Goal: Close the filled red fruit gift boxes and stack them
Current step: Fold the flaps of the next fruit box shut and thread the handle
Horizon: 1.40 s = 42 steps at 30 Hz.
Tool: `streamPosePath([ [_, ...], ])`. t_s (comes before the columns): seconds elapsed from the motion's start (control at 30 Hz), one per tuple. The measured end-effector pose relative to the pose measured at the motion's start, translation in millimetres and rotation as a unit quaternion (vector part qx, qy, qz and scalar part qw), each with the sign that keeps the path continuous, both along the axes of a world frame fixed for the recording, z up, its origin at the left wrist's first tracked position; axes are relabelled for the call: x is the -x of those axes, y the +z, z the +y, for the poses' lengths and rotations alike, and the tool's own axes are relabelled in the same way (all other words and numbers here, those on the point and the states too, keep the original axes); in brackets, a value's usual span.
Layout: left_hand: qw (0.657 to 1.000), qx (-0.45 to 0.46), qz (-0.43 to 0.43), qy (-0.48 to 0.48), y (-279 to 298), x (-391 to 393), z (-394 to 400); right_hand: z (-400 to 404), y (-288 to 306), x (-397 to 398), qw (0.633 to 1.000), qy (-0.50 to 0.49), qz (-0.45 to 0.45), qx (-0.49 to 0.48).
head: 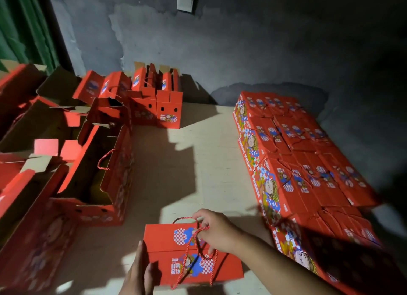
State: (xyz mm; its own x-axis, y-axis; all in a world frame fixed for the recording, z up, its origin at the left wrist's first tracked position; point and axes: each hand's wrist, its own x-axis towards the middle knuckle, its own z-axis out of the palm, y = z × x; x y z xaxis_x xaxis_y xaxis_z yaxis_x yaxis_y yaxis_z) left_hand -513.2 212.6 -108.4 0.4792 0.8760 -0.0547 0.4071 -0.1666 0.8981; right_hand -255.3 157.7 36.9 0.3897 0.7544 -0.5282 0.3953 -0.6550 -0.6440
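Red gift box (189, 250) lies closed at the near centre of the floor, its two top flaps meeting in one line across the lid. The lid shows blue and white checked circles, a cartoon figure and some yellow characters. Two red twisted rope handles (199, 246) come out of the lid. The right hand (214, 231) has its fingers curled round these ropes and holds them just above the box. The left hand (141, 270) presses flat against the left side of the box, fingers straight and the thumb resting near the top edge.

On the right, closed boxes (308, 162) of the same kind stand in tight rows — they reach from near to far. On the left, open boxes (97, 162) stand with flaps up, one with a rope handle hanging inside. More open boxes (154, 96) stand at the far side by the wall.

The floor is covered with pale cardboard sheets (187, 151), lit in patches with hard shadows. The wall (242, 41) is dark grey and stained — a green curtain (24, 26) hangs at the far left.
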Motion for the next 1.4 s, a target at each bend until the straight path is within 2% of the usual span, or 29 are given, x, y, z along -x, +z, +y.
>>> streamPosePath([
  [0.1,1.0,-0.001,0.025,0.017,7.9,0.5,-6.1,-3.1,-0.8,-7.1,0.981,0.059,-0.184,0.034],
  [0.2,0.998,0.013,0.036,0.046,21.6,1.0,-14.2,-5.4,-6.8,-12.8,0.956,0.074,-0.27,0.085],
  [0.3,0.997,0.021,0.037,0.057,32.8,0.7,-18.7,-9.5,-19.9,-19.4,0.948,0.077,-0.281,0.13],
  [0.43,0.998,0.02,0.046,0.046,38.0,1.6,-19.7,-11.4,-28.7,-24.5,0.954,0.076,-0.286,0.058],
  [0.53,0.998,0.011,0.04,0.044,39.7,1.9,-19.9,-5.9,-30.1,-19.2,0.944,0.1,-0.314,0.029],
  [0.7,0.998,0.004,0.042,0.037,39.1,4.0,-21.4,1.4,-29.9,3.2,0.967,0.105,-0.232,0.023],
  [0.8,0.998,0.007,0.04,0.037,39.0,4.2,-21.5,1.7,-31.4,12.3,0.961,0.14,-0.238,-0.007],
  [0.93,0.999,0.005,0.037,0.035,40.9,3.6,-22.9,-3.3,-38.0,12.9,0.946,0.202,-0.252,0.013],
  [1.1,0.998,0.001,0.046,0.049,39.8,1.7,-24.2,-0.9,-40.5,11.6,0.958,0.171,-0.22,-0.063],
  [1.23,0.997,-0.001,0.06,0.054,35.6,1.7,-25.0,-0.6,-41.2,11.7,0.921,0.221,-0.294,-0.125],
  [1.4,0.997,0.005,0.055,0.055,32.8,3.5,-23.8,-7.2,-42.3,13.7,0.857,0.285,-0.418,-0.096],
])
